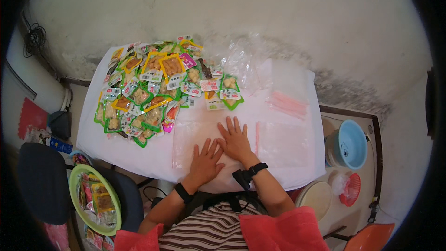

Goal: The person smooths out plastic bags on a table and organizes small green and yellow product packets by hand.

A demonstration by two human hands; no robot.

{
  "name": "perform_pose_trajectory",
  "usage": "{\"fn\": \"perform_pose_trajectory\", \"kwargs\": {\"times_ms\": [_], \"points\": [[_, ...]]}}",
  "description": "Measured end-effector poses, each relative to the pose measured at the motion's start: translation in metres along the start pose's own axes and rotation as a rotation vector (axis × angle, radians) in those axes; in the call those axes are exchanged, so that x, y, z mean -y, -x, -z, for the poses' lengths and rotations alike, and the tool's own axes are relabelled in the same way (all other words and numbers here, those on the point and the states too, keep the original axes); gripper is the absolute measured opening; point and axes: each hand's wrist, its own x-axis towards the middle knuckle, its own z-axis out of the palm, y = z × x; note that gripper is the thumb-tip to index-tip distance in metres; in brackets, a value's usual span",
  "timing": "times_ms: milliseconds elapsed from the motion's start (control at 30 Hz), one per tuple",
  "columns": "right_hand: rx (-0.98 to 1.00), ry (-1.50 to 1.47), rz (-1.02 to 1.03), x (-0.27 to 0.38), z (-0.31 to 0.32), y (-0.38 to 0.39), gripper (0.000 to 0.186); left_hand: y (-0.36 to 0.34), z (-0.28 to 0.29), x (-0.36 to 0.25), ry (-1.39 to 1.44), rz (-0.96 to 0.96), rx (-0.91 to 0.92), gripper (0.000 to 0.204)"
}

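Both my hands lie flat, palms down, on a clear plastic bag (182,146) at the front middle of the white-covered table (297,169). My left hand (204,163) is open, its fingers stretched toward the far side. Just right of it, my right hand (234,143) rests open too, its thumb side against the left fingertips. To the right lies another flat clear bag (284,145) with a pink strip along its left edge. Behind that is a stack of clear zip bags (288,105) with pink edges. A heap of small sealed snack packets (139,95) covers the table's left side.
Crumpled clear plastic (241,62) lies at the back. A green basin (74,200) of packets stands at lower left, by a dark chair (42,181). On the right are a blue basin (355,144), a red basket (354,189) and a round lid (316,199).
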Motion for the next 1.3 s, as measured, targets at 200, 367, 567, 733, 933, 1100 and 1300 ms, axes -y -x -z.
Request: {"fn": "perform_pose_trajectory", "kwargs": {"times_ms": [200, 367, 567, 733, 933, 1100, 1300], "points": [[-0.023, 0.072, -0.175, 0.002, 0.007, -0.004, 0.063, -0.001, 0.004, 0.0, 0.046, 0.005, 0.006, 0.062], [-0.071, 0.026, -0.047, 0.011, 0.01, 0.014, 0.067, -0.018, 0.016, 0.028, 0.027, 0.081, -0.027, 0.059], [0.002, -0.064, 0.045, 0.017, 0.003, 0.034, 0.074, -0.021, 0.015, 0.064, -0.07, 0.219, -0.068, 0.062], [-0.094, -0.116, 0.026, 0.019, 0.007, 0.037, 0.069, -0.019, 0.014, 0.067, -0.043, 0.223, -0.085, 0.061], [-0.292, -0.317, -0.278, 0.0, 0.009, 0.045, 0.047, 0.016, 0.021, 0.072, 0.194, 0.362, -0.432, 0.048], [-0.337, -0.408, -0.26, 0.001, 0.005, 0.044, 0.036, 0.023, 0.016, 0.085, 0.488, 0.535, -0.406, 0.027], [-0.382, -0.555, -0.201, 0.001, 0.011, 0.046, 0.029, 0.019, 0.011, 0.092, 0.587, 0.442, -0.495, 0.018]]}}
